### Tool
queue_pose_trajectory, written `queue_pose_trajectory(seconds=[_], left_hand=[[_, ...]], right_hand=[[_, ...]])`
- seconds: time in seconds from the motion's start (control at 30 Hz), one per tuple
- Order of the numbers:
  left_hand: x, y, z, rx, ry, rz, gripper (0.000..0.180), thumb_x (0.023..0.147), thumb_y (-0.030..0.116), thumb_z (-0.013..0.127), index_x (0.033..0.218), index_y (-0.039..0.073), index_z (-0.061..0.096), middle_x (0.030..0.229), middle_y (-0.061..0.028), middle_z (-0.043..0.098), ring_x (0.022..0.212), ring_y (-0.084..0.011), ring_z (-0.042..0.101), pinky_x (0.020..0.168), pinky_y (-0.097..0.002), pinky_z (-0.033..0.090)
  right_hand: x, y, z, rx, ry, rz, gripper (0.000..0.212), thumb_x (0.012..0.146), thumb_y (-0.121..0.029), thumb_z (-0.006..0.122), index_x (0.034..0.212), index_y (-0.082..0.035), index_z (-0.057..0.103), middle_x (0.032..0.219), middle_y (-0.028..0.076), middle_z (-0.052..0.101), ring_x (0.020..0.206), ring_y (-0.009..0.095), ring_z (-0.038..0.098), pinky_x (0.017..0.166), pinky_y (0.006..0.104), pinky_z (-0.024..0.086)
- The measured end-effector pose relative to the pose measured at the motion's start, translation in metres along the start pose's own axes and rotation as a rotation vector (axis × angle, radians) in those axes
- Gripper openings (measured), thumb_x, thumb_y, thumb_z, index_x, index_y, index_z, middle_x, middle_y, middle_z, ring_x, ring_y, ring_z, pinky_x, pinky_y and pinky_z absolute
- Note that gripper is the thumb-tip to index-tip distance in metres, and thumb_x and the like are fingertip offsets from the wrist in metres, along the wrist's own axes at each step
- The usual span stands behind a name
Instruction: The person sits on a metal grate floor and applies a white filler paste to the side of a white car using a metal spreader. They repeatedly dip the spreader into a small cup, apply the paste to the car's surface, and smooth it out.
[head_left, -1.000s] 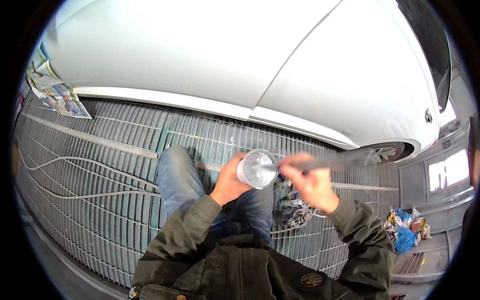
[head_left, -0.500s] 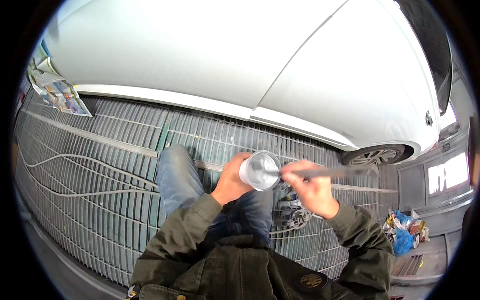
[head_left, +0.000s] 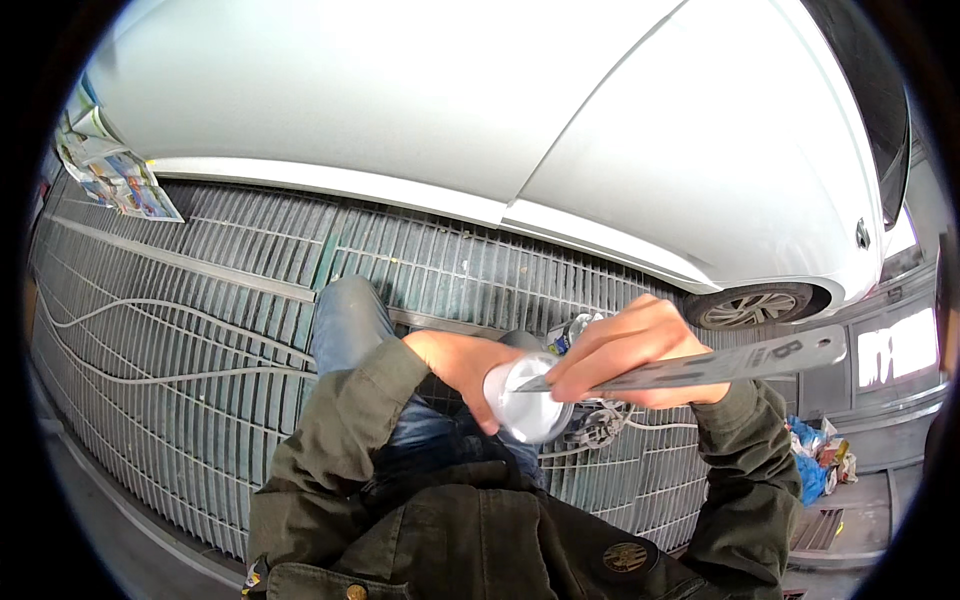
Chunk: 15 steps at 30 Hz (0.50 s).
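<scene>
My left hand (head_left: 462,366) is closed round the side of a small clear plastic cup (head_left: 530,415) with whitish contents. The cup is tilted, its mouth turned toward the lower right. In my right hand (head_left: 640,355) is a flat grey mixing stick (head_left: 745,365), gripped near its lower end. The stick's tip reaches over the cup's mouth; whether it touches the contents I cannot tell. Its other end, with a small hole, points to the right. Both hands are above my knees.
A white car (head_left: 400,100) stands in front, with its wheel (head_left: 750,305) at right. Newspaper (head_left: 120,185) hangs at far left. Metal floor grating (head_left: 220,330) carries a pale hose (head_left: 200,310). A partly hidden tool (head_left: 598,425) lies by my knee; crumpled rubbish (head_left: 825,460) lies at right.
The cup has come nearer to me and tilted more. My right hand has risen and turned, bringing the stick's flat face and its holed end into clear view.
</scene>
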<state>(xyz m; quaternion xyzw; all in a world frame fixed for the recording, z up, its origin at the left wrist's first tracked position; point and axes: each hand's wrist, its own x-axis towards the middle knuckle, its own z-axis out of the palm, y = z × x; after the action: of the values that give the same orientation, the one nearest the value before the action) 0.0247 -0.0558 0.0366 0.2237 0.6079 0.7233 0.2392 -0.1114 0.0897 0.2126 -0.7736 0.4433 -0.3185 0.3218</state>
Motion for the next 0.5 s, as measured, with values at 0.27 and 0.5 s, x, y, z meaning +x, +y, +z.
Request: queue_pose_trajectory(seconds=[0.27, 0.5], left_hand=[[-0.014, 0.005, -0.003, 0.286, 0.399, 0.077, 0.08, 0.063, 0.015, 0.089, 0.133, 0.005, 0.051, 0.123, -0.0083, 0.062, 0.118, -0.0191, 0.055, 0.103, -0.0361, 0.042], [0.025, -0.051, 0.011, 0.293, 1.276, 0.303, 0.075, 0.064, 0.007, 0.085, 0.13, 0.003, 0.05, 0.12, -0.0142, 0.057, 0.114, -0.0288, 0.056, 0.099, -0.0382, 0.044]], right_hand=[[-0.018, 0.016, 0.009, -0.156, 0.262, 0.186, 0.01, 0.084, -0.006, 0.073, 0.092, 0.0, 0.074, 0.08, 0.011, 0.072, 0.064, 0.018, 0.067, 0.057, 0.0275, 0.054], [-0.029, 0.017, 0.047, -0.147, 0.713, 0.397, 0.012, 0.087, -0.003, 0.072, 0.099, -0.001, 0.073, 0.082, 0.004, 0.072, 0.061, 0.005, 0.057, 0.054, 0.0224, 0.046]])
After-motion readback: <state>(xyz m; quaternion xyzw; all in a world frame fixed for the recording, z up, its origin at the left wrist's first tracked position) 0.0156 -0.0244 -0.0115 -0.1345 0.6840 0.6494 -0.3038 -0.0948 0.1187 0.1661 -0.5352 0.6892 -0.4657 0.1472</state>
